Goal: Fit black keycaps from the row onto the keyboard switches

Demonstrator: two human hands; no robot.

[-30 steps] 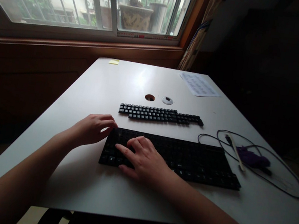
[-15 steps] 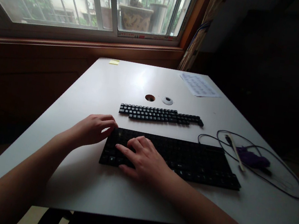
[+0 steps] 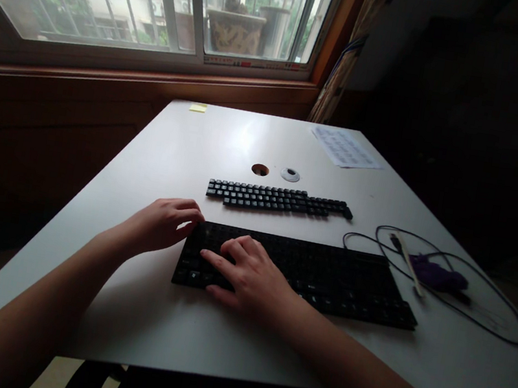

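White table (image 3: 134, 325), black keyboard (image 3: 349, 277) on it, loose keys (image 3: 268, 199) just beyond that. Right hand (image 3: 253, 278) is over the keyboard's left part, fingers (image 3: 221, 263) loosely spread; left hand (image 3: 163, 221) is at its far left corner, can't tell if gripping.

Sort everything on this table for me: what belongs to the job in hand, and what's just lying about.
Likely in the job:
- keyboard, right hand over it, left hand at its far-left corner
- loose keycaps in rows behind it
- perhaps the purple item and pale stick

Apparently lying about:
- yellow note
- printed papers
- round cover
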